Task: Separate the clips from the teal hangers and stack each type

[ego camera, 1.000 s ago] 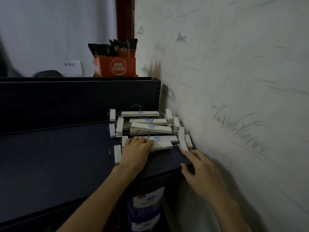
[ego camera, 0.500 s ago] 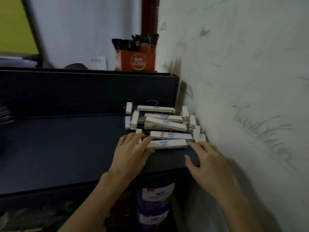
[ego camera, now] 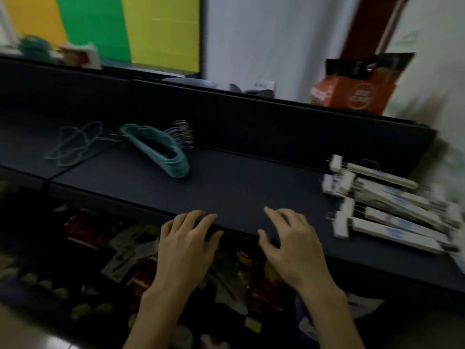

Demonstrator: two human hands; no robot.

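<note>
Dark matte shelf (ego camera: 239, 187) runs across mid-frame below a yellow-and-green wall panel (ego camera: 125, 28). Left hand (ego camera: 185, 244) and right hand (ego camera: 293, 245) hover at its near edge, fingers loosely spread, holding nothing. Stacked teal hangers (ego camera: 161, 152) lie centre-left; white clip hangers (ego camera: 392, 207) are piled at the right edge, partly cut off. Goods below the shelf are too blurred to identify.

Motion blur smears the white clip hangers (ego camera: 392, 205), whose pile the right edge cuts off.
</note>
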